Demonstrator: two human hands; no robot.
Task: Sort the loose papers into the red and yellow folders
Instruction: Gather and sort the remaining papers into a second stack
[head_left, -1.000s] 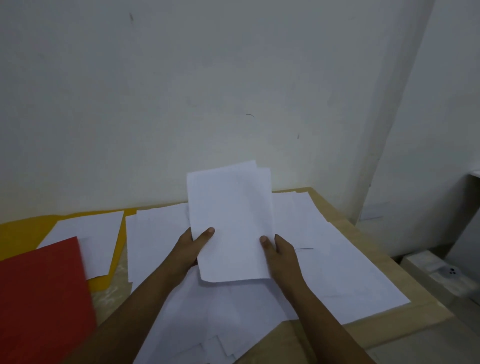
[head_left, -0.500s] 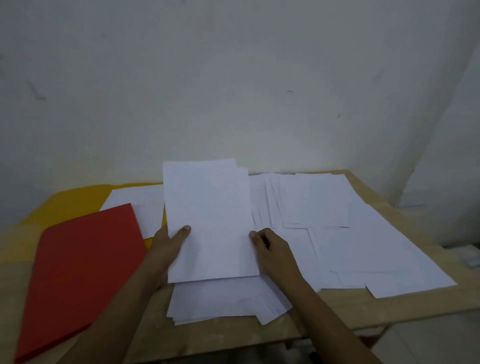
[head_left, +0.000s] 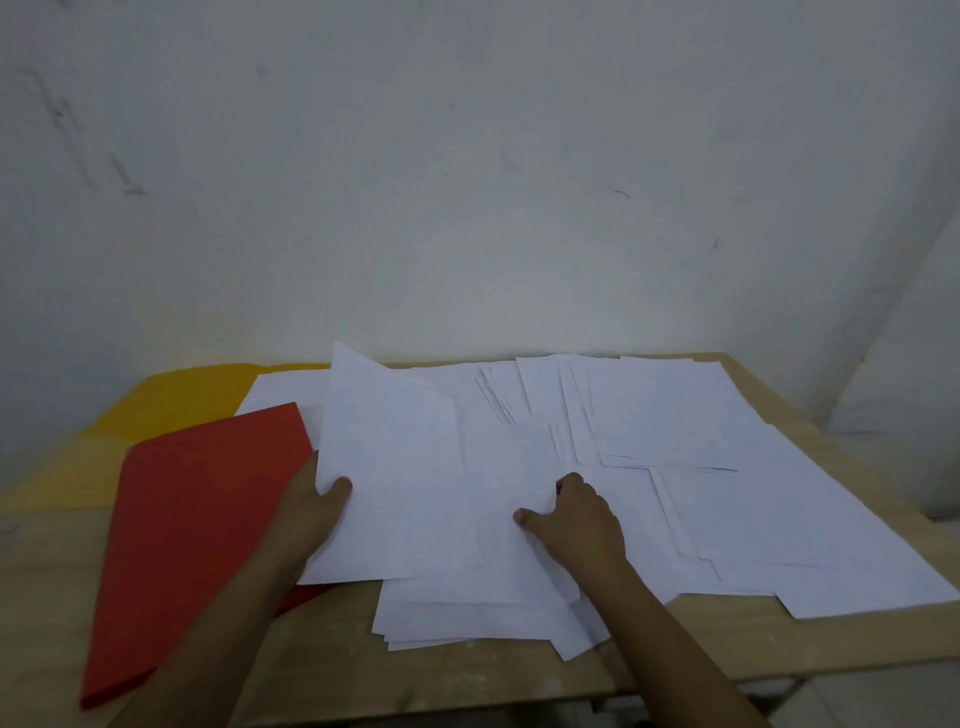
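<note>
A spread of loose white papers (head_left: 675, 467) covers the middle and right of the wooden table (head_left: 467, 670). My left hand (head_left: 311, 514) pinches the left edge of a white sheet (head_left: 389, 467), thumb on top, holding it tilted over the pile. The sheet's left edge overlaps the red folder (head_left: 192, 519), which lies shut at the left front. My right hand (head_left: 576, 519) rests with bent fingers on the papers beside that sheet, holding nothing that I can see. The yellow folder (head_left: 176, 400) lies at the back left, partly under the red folder and a white sheet.
A pale wall (head_left: 467, 182) rises right behind the table. The table's front edge runs below the paper pile, and its right edge lies near a wall corner. Some sheets overhang the right front edge.
My right hand has let go of the sheet and dropped onto the pile. My left hand has swung the sheet left, toward the red folder. The camera has tilted and moved left.
</note>
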